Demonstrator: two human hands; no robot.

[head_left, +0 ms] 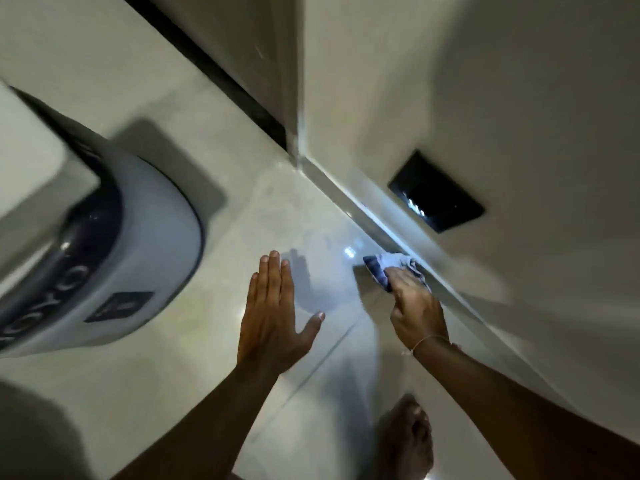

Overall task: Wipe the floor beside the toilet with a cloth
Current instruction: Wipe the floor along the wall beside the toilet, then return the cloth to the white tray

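A white toilet with a dark rim fills the left side. Pale glossy floor tiles lie between it and the wall on the right. My right hand grips a crumpled blue-and-white cloth and presses it on the floor right at the foot of the wall. My left hand is flat with fingers spread, palm down just over the floor, to the left of the cloth and near the toilet's base. It holds nothing.
A beige wall runs along the right with a black rectangular plate low on it. A dark strip runs along the far wall's base. My bare foot stands at the bottom. A grout line crosses the floor.
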